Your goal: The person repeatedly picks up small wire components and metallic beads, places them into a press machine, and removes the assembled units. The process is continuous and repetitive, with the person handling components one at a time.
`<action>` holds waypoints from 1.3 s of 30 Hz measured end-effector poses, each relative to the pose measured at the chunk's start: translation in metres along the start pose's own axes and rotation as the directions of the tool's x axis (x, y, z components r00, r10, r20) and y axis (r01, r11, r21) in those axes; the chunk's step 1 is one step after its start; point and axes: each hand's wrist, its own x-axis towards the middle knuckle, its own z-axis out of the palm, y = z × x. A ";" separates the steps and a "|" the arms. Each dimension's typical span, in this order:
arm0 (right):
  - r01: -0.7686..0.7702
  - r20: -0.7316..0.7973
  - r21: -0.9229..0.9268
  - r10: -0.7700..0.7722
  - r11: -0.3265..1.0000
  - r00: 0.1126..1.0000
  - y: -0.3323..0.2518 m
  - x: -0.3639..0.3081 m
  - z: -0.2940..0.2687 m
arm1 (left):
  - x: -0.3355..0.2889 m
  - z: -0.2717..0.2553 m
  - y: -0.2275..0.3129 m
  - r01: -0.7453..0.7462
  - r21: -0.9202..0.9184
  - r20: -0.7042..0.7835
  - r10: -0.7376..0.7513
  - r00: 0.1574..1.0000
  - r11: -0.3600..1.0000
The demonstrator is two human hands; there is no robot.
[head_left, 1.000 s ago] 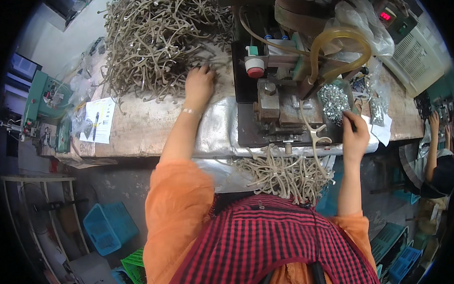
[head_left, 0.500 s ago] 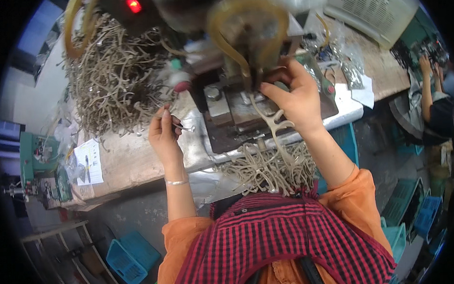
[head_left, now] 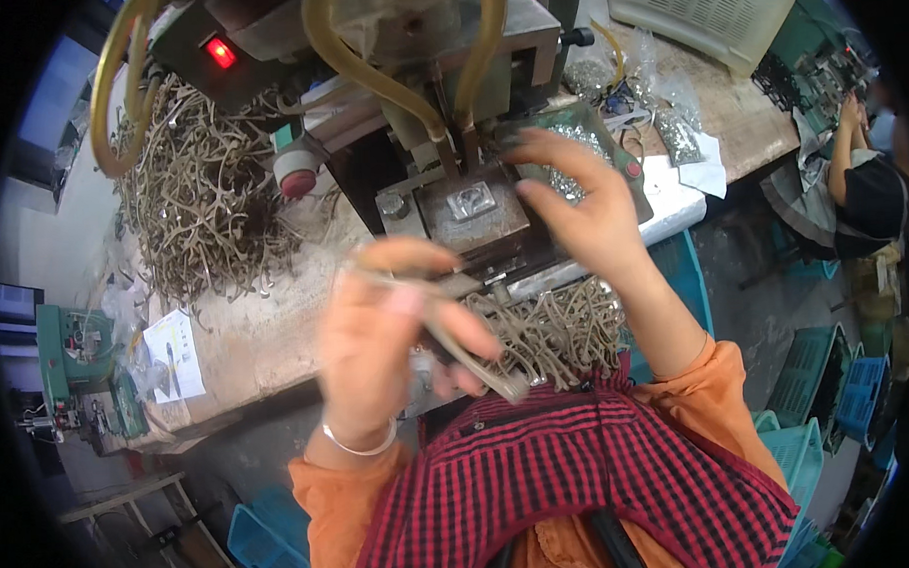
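Observation:
My left hand (head_left: 381, 332), smeared by motion, is in front of the bench machine, closed round a long grey metal piece (head_left: 477, 363). This piece slants down to the right over my apron; its far end is hidden by the fingers. My right hand (head_left: 587, 204) is spread beside the machine's block (head_left: 482, 223), thumb and fingers apart, nothing visible between them. Its fingertips are close to a green tray (head_left: 621, 173) of small shiny parts. A small metal plate (head_left: 471, 200) sits on top of the block, below two upright prongs (head_left: 458, 149) of the machine.
A big heap of grey branched metal pieces (head_left: 196, 193) covers the bench at left; a smaller pile (head_left: 551, 326) is at its front edge. A red button (head_left: 295, 173) and yellow hoses (head_left: 367, 72) belong to the machine. Blue crates (head_left: 268, 541) stand on the floor. Another person (head_left: 867, 194) is at far right.
My left hand has come right and nearer, now with a long grey piece instead of the small shiny spanner-shaped part. The branched piece has left the machine and my right hand, whose fingers have spread.

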 end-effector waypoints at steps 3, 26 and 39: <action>-0.098 -0.075 -0.722 0.064 0.685 0.995 0.071 -0.020 -0.007 | 0.009 0.026 -0.008 0.535 -0.291 0.091 -0.534 0.840 0.793; 0.036 -0.114 -0.617 -0.134 0.786 0.984 0.098 -0.009 -0.004 | -0.032 -0.035 -0.043 0.355 0.068 0.023 -0.357 0.934 0.932; -0.295 -0.170 -0.167 0.268 0.941 0.948 0.082 -0.006 -0.004 | 0.082 -0.214 -0.128 0.568 0.752 -0.370 0.500 0.783 -0.333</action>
